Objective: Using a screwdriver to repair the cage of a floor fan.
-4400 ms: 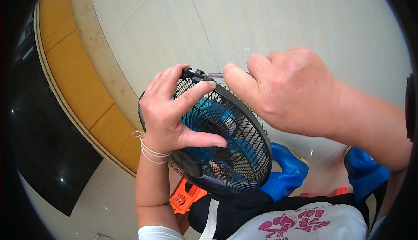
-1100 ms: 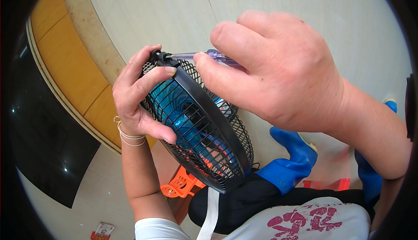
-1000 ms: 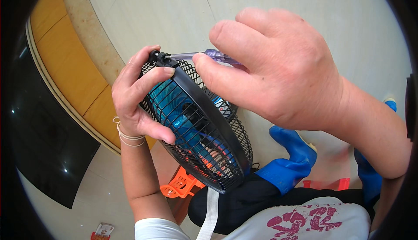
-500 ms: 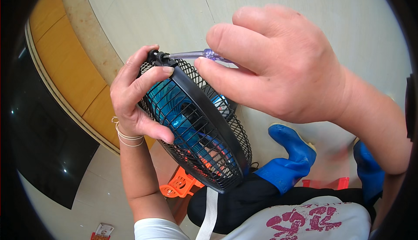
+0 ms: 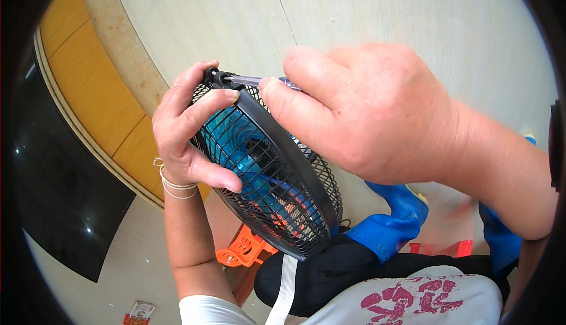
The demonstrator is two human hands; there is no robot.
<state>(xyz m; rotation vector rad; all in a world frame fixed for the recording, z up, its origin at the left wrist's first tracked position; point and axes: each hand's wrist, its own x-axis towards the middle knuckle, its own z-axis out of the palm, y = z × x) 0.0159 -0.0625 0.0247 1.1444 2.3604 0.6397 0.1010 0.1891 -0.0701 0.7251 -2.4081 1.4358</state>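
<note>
My left hand (image 5: 183, 124) grips the black wire guard of a fan (image 5: 282, 157) with translucent blue blades, two fingertips around the small black clip (image 5: 220, 79) at its top and the thumb against the mesh. My right hand (image 5: 368, 112) is closed around a translucent purple screwdriver (image 5: 247, 81), whose metal shaft meets that clip from the right. The screwdriver's handle is mostly hidden by my fingers. The fan is tilted on edge above my black-clad lap, with a white strap (image 5: 285, 284) below it.
Blue rubber boots (image 5: 389, 225) are below on the pale tiled floor (image 5: 413, 12). An orange plastic object (image 5: 242, 251) sits behind my left arm, a red one (image 5: 460, 248) between the boots. A yellow and black raised edge (image 5: 100, 89) curves along the left. A small packet (image 5: 140, 313) lies lower left.
Since the earliest frame, the fan and my left hand moved up-left and the fan turned more edge-on. In the last half second my right hand dropped slightly and turned, still on the screwdriver.
</note>
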